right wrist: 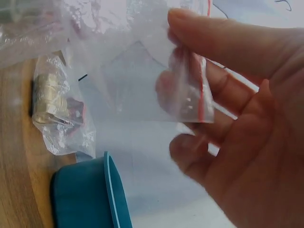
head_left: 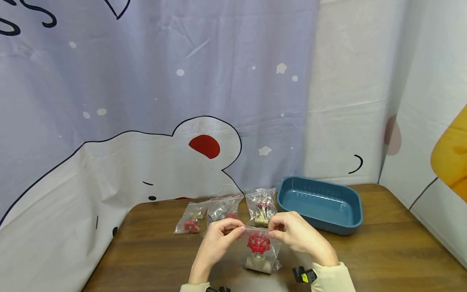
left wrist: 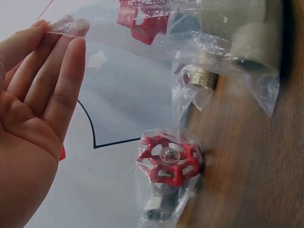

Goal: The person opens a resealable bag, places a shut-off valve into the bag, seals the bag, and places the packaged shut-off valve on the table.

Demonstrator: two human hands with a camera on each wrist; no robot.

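Note:
A clear zip bag (head_left: 274,246) stands upright between my two hands, and inside it is a valve (head_left: 258,253) with a red handwheel and a pale beige body. My left hand (head_left: 220,240) pinches the bag's top left corner between thumb and fingers. At the top right corner, my right hand (head_left: 297,234) pinches the bag's edge. The right wrist view shows a red strip (right wrist: 202,90) along the bag's mouth, close to my right fingers. Whether the zip is sealed, I cannot tell.
Behind the hands lie other bagged valves: one with brass parts (head_left: 191,219) at left, a grey one (head_left: 222,210) beside it, and a brass one (head_left: 261,213) near the blue basin (head_left: 321,225). A printed curtain (head_left: 233,81) hangs behind the wooden table (head_left: 153,251).

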